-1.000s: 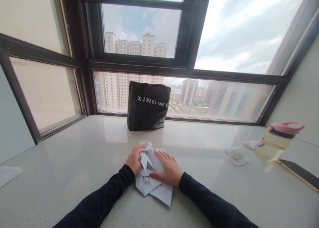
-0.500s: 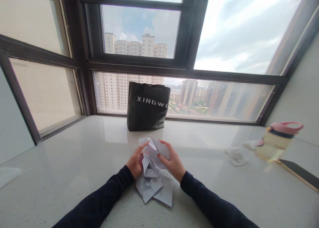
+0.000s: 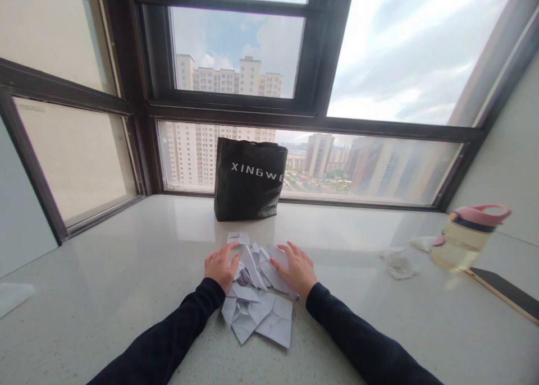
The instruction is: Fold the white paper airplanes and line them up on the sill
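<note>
A loose pile of folded white papers (image 3: pixel 255 312) lies on the pale speckled countertop (image 3: pixel 147 295), right in front of me. My left hand (image 3: pixel 221 266) is at the pile's left side, fingers apart, its fingertips near the papers. On the right side, my right hand (image 3: pixel 298 268) rests against the pile with spread fingers, touching a paper's edge. Neither hand grips anything. One small folded piece (image 3: pixel 238 238) sits at the far end of the pile. How many papers overlap underneath is hidden.
A black bag (image 3: pixel 250 188) with white lettering stands behind the pile by the window. To the right are crumpled clear plastic (image 3: pixel 399 262), a bottle (image 3: pixel 465 242) with a pink lid and a phone (image 3: pixel 505 292). Something white (image 3: pixel 14 296) lies at the left edge.
Both hands have moved apart and lower, letting go of the gathered papers. The heap has dropped and spread out flatter, with one piece now at its far end.
</note>
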A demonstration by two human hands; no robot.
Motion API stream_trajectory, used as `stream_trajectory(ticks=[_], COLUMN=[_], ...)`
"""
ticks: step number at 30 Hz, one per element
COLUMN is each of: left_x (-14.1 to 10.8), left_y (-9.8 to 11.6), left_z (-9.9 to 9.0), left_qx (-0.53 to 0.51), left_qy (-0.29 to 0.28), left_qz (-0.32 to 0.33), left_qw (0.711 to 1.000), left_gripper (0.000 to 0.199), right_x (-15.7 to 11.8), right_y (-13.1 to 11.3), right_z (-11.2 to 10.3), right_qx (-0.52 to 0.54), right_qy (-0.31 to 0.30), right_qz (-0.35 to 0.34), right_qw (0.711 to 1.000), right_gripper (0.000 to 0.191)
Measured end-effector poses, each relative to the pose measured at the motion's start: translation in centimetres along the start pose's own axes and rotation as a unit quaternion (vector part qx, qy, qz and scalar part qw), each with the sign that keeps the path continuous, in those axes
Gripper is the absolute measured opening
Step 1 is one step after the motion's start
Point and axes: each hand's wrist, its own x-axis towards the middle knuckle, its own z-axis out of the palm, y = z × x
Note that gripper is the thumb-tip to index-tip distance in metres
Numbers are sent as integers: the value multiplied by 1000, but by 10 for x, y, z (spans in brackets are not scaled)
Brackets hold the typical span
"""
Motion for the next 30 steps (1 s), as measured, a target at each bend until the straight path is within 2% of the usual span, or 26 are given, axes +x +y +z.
stream_trajectory(ticks=[1,3,7,9,11,15,20,24,27,30], left_x=[-1,-2,-4,-7,-9,-11,-6,-1,-2,-5], left_y=[-1,-4,-10,-8,-3,7,8,9,13,14], left_z=[3,10,18,18,15,10,7,1,-5,-10], left_qx=[15,19,-37,-81,-139,-242,-287,-239,-166,-121], left_qy=[-20,-66,-133,-139,-119,-48,46,143,157,153], left_qz=[-1,38,196,241,259,257,277,329,356,353], left_qw=[1000,997,971,957,948,935,916,902,906,915], left_gripper=[36,41,55,64,72,73,71,65,61,57], right_x=[-2,-7,-16,-17,-17,-13,-7,-4,-4,-4], right_y=[-2,-7,-18,-23,-25,-25,-25,-24,-22,-20], right_z=[0,1,3,3,3,1,-16,-30,-33,-33], right_qx=[-6,-7,27,65,119,256,300,299,296,278], right_qy=[-16,-56,-109,-113,-101,-19,102,165,152,138], right_qz=[-10,-45,-141,-168,-187,-224,-235,-231,-207,-195], right_qw=[1000,997,984,977,970,940,919,911,920,930], right_gripper=[51,60,64,64,65,62,55,51,38,21])
